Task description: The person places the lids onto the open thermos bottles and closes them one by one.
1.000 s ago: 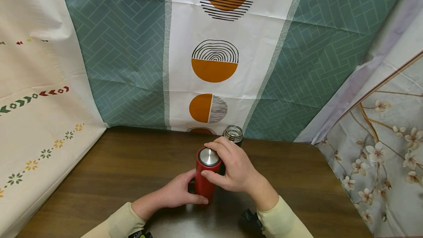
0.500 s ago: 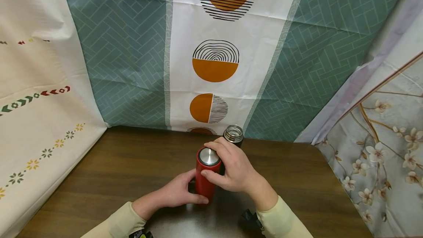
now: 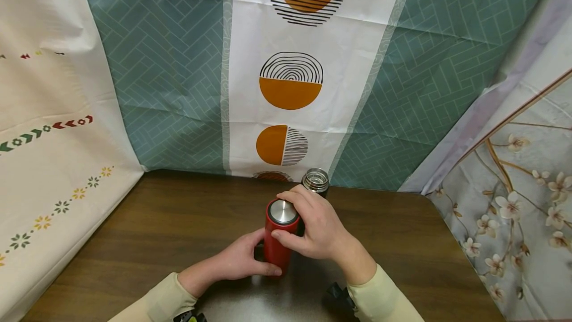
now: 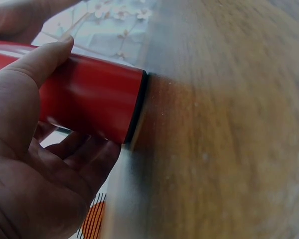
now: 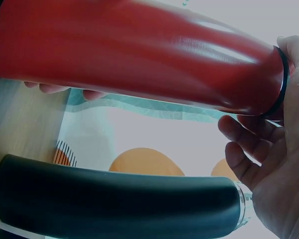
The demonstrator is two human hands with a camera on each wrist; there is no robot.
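Observation:
A red flask with a silver-topped lid stands upright on the table. My left hand grips its lower body, thumb on the near side and fingers round the far side, as the left wrist view also shows on the red body. My right hand holds the flask's top at the lid, thumb in front and fingers behind. Just behind and to the right stands a black flask with an uncovered steel mouth, partly hidden by my right hand in the head view.
The brown wooden table ends at a teal and white patterned cloth behind. A cream cloth hangs at the left and a floral one at the right. Part of another dark object shows in the right wrist view's lower left corner.

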